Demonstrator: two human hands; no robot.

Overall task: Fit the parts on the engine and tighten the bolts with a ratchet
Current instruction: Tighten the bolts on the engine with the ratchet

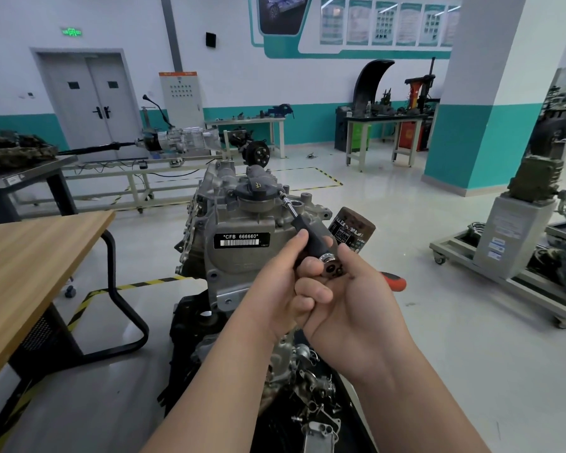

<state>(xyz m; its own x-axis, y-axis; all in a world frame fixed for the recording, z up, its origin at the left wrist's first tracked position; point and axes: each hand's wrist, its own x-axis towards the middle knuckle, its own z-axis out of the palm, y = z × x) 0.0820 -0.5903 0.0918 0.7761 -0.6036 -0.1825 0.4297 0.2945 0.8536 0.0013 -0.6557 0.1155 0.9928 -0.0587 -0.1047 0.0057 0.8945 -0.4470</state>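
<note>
Both bare forearms are stretched forward from the lower edge and brought together at mid-frame. The left hand (280,282) is curled, thumb uppermost, round a black tool handle (311,238). The right hand (353,305) is closed over the ratchet (395,281), thumb raised, and is held touching the left.

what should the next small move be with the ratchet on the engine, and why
Probably swing the ratchet a short arc by its orange handle with the right hand, while the left hand steadies the black extension. The extension's tip already seems seated on the engine beside the black cap, and both hands grip the tool, so turning looks like what is left.
</note>
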